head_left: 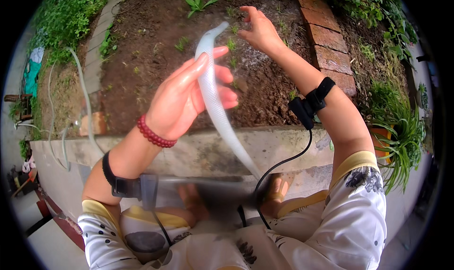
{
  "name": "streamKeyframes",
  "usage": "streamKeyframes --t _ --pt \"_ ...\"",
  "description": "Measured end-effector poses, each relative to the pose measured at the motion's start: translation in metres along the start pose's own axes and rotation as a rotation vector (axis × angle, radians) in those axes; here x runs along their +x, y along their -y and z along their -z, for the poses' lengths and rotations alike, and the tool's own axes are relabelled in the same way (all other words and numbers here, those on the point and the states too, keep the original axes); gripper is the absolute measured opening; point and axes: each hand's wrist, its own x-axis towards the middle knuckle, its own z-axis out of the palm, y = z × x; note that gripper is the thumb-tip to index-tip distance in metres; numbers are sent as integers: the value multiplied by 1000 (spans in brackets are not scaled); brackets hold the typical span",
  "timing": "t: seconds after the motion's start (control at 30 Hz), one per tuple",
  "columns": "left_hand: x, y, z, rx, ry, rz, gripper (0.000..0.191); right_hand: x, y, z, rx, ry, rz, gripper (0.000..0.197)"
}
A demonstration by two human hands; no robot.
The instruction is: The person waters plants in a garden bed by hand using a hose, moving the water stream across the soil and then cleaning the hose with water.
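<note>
My left hand (191, 89) is shut on a white braided garden hose (216, 96), with the thumb laid along its side. The hose's narrowed, pinched-looking end (221, 27) points up and away over a soil bed (159, 32). Below the hand, the hose runs down past the bed's edge toward my feet. Apart from the hose, to the right of its tip, my right hand (260, 30) is over the bed with its fingers spread and nothing in them. Under it the soil has a whitish, wet-looking patch (255, 57).
Small green seedlings (181, 43) and a leafy plant (198, 4) grow in the bed. Wet red bricks (326, 39) edge its right side, and a concrete ledge (198, 153) its front. Hose loops (83, 82) lie left. A potted spider plant (400, 138) stands right.
</note>
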Motion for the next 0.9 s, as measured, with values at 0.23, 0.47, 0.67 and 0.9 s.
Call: streamKeyframes --t 0.23,0.47,0.67,0.9 --pt "2 -1 -19 -26 48 3 43 -9 33 0 -260 109 474 49" --pt "-7 -6 -37 166 27 -6 53 -22 22 10 -295 243 455 41" --pt "-22 -15 -60 254 34 -29 56 -27 1 37 -392 427 414 37" --pt "-26 -21 -63 239 87 -18 58 -54 3 84 -324 651 271 31"
